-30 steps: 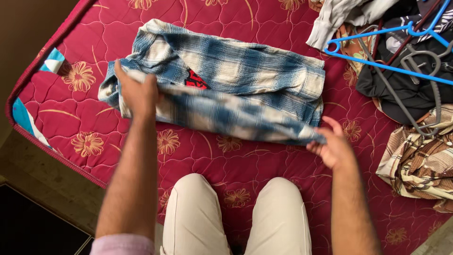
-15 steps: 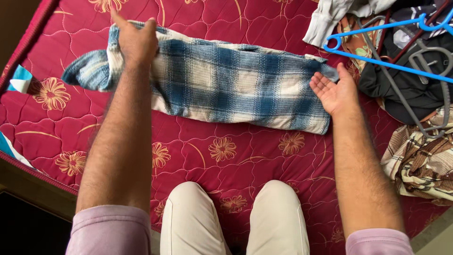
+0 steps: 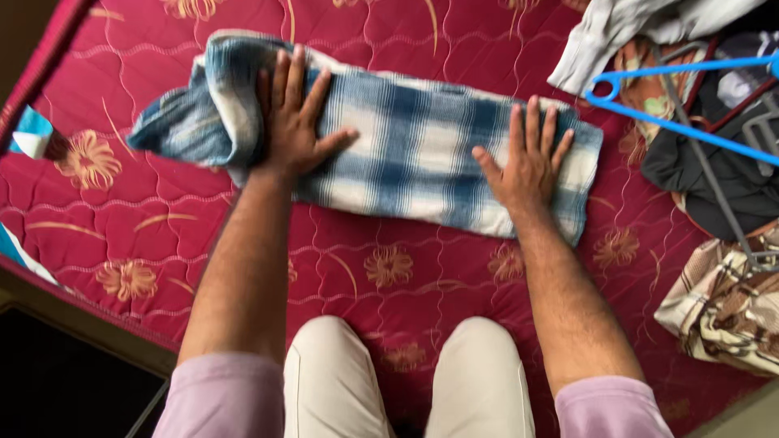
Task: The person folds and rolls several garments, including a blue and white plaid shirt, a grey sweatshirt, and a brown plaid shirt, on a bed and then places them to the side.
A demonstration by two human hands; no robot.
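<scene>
A blue and white plaid flannel shirt (image 3: 406, 154), folded into a long band, lies across the maroon quilted mattress (image 3: 389, 268), running from about ten o'clock to three o'clock as seen from the person kneeling at its edge. The left hand (image 3: 292, 122) lies flat on the band near its bunched left end, fingers spread and grasping nothing; the right hand (image 3: 527, 162) presses the same way, palm down and fingers splayed, near the right end.

The cloth looks soft, light and floppy, likely to sag wherever it is unsupported, and the loose lump of sleeve or collar at nine o'clock would spill open if lifted carelessly. It seems best taken by pinching both short ends, or along the folded long edge.

At one to three o'clock sit a blue plastic hanger (image 3: 690, 122), a grey garment (image 3: 617, 28), dark clothes (image 3: 706, 170) and a brown patterned cloth (image 3: 730, 308).
</scene>
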